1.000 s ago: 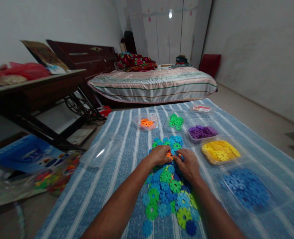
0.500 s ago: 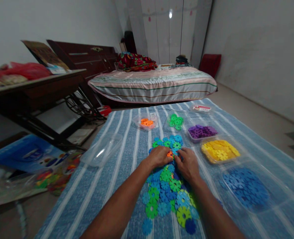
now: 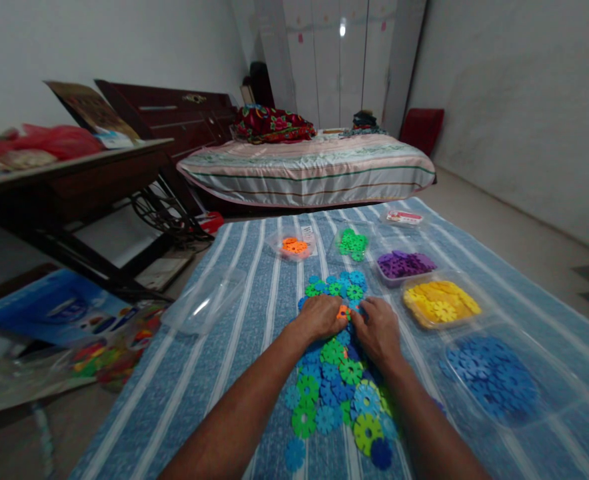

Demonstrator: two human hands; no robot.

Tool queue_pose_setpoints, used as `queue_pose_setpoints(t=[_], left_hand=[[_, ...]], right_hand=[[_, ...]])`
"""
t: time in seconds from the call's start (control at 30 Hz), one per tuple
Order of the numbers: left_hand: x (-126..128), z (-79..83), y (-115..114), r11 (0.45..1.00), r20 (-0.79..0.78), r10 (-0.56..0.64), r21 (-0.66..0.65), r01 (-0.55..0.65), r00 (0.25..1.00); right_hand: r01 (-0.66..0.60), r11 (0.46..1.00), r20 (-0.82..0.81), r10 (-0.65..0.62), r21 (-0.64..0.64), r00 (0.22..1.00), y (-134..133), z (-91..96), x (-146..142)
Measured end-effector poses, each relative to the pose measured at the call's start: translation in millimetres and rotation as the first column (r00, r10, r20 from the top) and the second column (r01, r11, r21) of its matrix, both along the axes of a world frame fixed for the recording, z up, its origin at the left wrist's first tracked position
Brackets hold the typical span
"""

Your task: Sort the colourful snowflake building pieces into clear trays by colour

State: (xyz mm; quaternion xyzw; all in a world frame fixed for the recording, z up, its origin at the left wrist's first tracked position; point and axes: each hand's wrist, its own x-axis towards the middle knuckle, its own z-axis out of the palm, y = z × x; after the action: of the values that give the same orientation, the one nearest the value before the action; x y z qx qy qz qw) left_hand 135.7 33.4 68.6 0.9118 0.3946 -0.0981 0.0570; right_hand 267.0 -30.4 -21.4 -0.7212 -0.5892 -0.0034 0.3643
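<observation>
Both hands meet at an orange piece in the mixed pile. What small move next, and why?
Probably lift the orange piece clear: fingertips of the left hand and right hand meet on it, and the far tray holds only orange pieces.

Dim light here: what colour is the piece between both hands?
Orange piece, head view.

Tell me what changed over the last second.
Very little. The left hand and right hand stay fingertip to fingertip at the orange snowflake-shaped plastic disc, over the pile of blue and green plastic discs; nothing picked up or dropped. The clear trays of sorted discs and striped blue cloth are unmoved.
</observation>
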Motion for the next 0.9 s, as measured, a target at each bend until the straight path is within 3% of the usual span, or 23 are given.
queue_pose_setpoints(t=[0.2, 0.43, 0.9], left_hand=[[0.7, 0.5, -2.8, 0.999, 0.013, 0.040, 0.029, -0.040, 0.999], [3.9, 9.6, -3.7, 0.999, 0.000, 0.026, -0.041, -0.026, 1.000], [-7.3, 1.5, 7.7, 0.997, 0.059, -0.028, -0.071, 0.032, 0.998]], right_hand=[[0.025, 1.000, 0.019, -0.025, -0.004, 1.000, 0.1, -0.5, 0.6], [0.027, 1.000, 0.016, -0.027, -0.003, 1.000, -0.6, 0.6, 0.1], [0.022, 1.000, -0.007, -0.022, -0.004, 1.000, 0.1, 0.6, 1.5]])
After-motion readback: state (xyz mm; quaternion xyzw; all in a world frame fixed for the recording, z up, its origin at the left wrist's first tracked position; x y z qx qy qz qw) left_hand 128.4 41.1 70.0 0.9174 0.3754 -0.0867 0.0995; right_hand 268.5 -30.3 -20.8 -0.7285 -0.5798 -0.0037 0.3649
